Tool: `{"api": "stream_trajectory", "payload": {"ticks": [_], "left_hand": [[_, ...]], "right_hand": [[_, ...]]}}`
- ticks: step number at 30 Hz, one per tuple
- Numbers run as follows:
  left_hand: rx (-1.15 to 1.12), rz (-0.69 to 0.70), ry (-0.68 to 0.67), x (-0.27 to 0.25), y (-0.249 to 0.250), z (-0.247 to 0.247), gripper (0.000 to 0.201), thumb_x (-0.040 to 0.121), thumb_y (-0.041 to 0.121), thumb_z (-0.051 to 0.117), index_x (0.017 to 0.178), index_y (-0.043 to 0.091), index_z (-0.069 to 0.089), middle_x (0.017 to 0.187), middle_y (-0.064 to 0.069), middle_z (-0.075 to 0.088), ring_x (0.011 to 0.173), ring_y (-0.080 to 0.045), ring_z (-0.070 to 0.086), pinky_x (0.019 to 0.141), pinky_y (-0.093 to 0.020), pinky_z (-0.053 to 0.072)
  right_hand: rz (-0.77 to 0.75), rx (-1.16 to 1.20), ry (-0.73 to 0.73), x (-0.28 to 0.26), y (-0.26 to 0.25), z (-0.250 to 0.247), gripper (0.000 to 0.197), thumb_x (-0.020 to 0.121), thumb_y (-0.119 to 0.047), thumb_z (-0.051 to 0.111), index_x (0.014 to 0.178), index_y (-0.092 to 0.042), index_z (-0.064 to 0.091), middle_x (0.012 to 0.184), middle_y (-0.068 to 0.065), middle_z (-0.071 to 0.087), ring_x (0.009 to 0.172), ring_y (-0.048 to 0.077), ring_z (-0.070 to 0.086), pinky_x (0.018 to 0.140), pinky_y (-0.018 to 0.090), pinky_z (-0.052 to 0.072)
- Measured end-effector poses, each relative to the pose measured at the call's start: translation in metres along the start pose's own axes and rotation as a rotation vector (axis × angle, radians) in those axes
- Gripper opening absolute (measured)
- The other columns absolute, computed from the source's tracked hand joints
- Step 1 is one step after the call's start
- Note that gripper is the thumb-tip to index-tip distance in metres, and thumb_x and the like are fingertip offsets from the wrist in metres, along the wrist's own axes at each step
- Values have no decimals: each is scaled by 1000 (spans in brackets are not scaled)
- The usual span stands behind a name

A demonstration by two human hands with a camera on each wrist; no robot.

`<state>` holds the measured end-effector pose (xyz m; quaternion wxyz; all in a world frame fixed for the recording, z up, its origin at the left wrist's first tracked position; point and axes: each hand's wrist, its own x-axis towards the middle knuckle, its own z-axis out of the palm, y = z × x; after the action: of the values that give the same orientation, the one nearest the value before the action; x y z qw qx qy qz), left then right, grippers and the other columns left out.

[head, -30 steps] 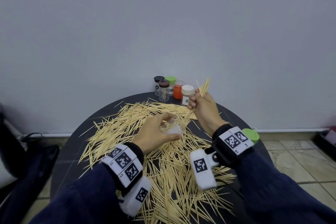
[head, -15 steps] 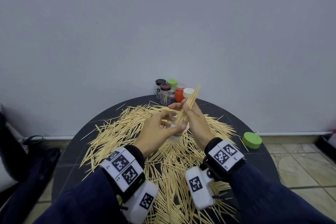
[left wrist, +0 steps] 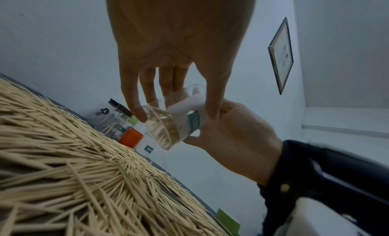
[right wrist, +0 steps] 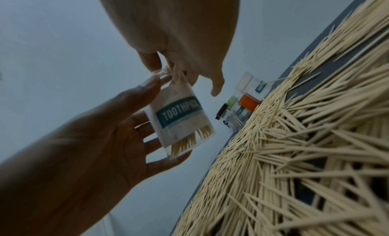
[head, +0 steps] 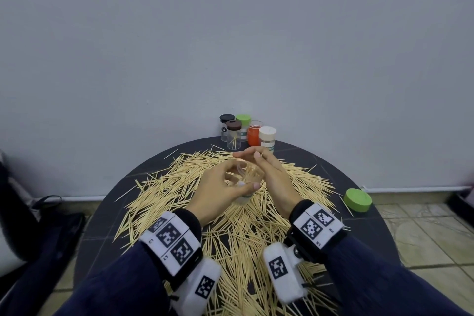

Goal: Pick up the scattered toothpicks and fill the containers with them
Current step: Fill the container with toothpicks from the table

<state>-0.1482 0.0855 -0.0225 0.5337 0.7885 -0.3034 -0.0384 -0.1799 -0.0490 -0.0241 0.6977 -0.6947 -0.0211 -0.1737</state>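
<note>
My left hand (head: 241, 178) grips a clear container (head: 252, 174) labelled TOOTHPICK (right wrist: 181, 120), held tilted above the table and partly filled with toothpicks. My right hand (head: 256, 156) lies over its open mouth. Its fingertips (right wrist: 174, 73) pinch the ends of a small bunch of toothpicks that reaches into the container. In the left wrist view, my left hand (left wrist: 176, 115) has its thumb and fingers round the container (left wrist: 179, 121), with the right hand (left wrist: 235, 136) behind it. A thick pile of loose toothpicks (head: 179, 187) covers the round dark table (head: 366, 233).
Several small jars (head: 246, 133) with black, brown, green, orange and white tops stand at the table's far edge by the wall. A loose green lid (head: 357, 199) lies at the right side. A dark bag (head: 51, 226) sits on the floor at the left.
My right hand carried its bunch of toothpicks from up on the right down to the container's mouth. The bunch now stands mostly inside. My left hand kept holding the container.
</note>
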Motion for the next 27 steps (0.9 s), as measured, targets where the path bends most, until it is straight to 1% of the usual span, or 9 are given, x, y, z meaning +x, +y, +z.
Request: {"api": "stream_trajectory", "payload": {"ticks": [1, 5, 8, 11, 16, 19, 22, 25, 27], "left_hand": [[12, 3, 1, 0, 0, 0, 47, 75, 33, 75, 118, 23, 57, 104, 15, 60, 93, 0, 58, 59, 0, 42], [68, -1, 31, 1, -1, -3, 49, 76, 35, 75, 119, 25, 56, 104, 16, 57, 95, -1, 57, 61, -7, 42], [96, -21, 70, 2, -2, -5, 50, 74, 34, 76, 117, 22, 56, 99, 16, 56, 93, -2, 56, 66, -9, 40], [156, 4, 91, 1, -3, -8, 48, 71, 32, 79, 114, 24, 59, 98, 16, 58, 88, 7, 53, 61, -5, 41], [270, 68, 119, 2, -3, -10, 55, 66, 25, 83, 116, 28, 59, 105, 18, 57, 91, 8, 49, 72, -3, 34], [340, 97, 137, 4, -7, -12, 58, 66, 27, 83, 118, 31, 58, 113, 16, 55, 104, 1, 44, 77, -8, 29], [353, 102, 155, 5, -9, -13, 57, 66, 26, 84, 117, 31, 58, 112, 15, 56, 105, -3, 44, 79, -13, 29], [370, 109, 155, 6, -10, -14, 59, 64, 26, 84, 117, 31, 59, 111, 15, 56, 106, -4, 45, 81, -17, 30], [383, 112, 148, 6, -10, -14, 59, 64, 28, 84, 117, 32, 58, 112, 15, 56, 106, -4, 45, 81, -17, 30]], "right_hand": [[-8, -28, 14, 0, 0, -1, 27, 101, -19, 33, 99, -12, 59, 101, -9, 68, 100, -1, 60, 95, 24, 42], [-41, -168, 36, 0, -1, -3, 26, 98, -14, 41, 100, -14, 66, 102, -14, 64, 92, -14, 55, 81, 12, 37], [-66, -262, 45, 0, 3, -4, 19, 92, -13, 54, 101, -19, 69, 111, -10, 61, 103, -6, 51, 81, 11, 36], [-103, -411, 124, -1, 5, -5, 15, 85, -12, 65, 95, -23, 70, 100, -5, 61, 87, 0, 56, 73, 13, 42], [-162, -547, 176, -1, 5, -6, 16, 75, -7, 75, 87, -13, 67, 73, -5, 64, 65, 0, 58, 63, 8, 46], [-164, -545, 163, -1, 3, -6, 21, 73, -10, 78, 87, -17, 64, 71, -8, 68, 66, -3, 62, 64, 4, 44], [-153, -520, 99, -3, -1, -6, 25, 73, -12, 78, 92, -17, 62, 70, -6, 70, 60, -3, 58, 64, 2, 41], [-142, -546, 58, -3, -1, -7, 26, 73, -13, 78, 92, -17, 60, 70, -5, 71, 56, -1, 55, 62, 5, 42], [-148, -616, 116, -2, 2, -9, 23, 74, -17, 78, 88, -21, 61, 69, -10, 70, 59, -1, 58, 65, 11, 46]]}}
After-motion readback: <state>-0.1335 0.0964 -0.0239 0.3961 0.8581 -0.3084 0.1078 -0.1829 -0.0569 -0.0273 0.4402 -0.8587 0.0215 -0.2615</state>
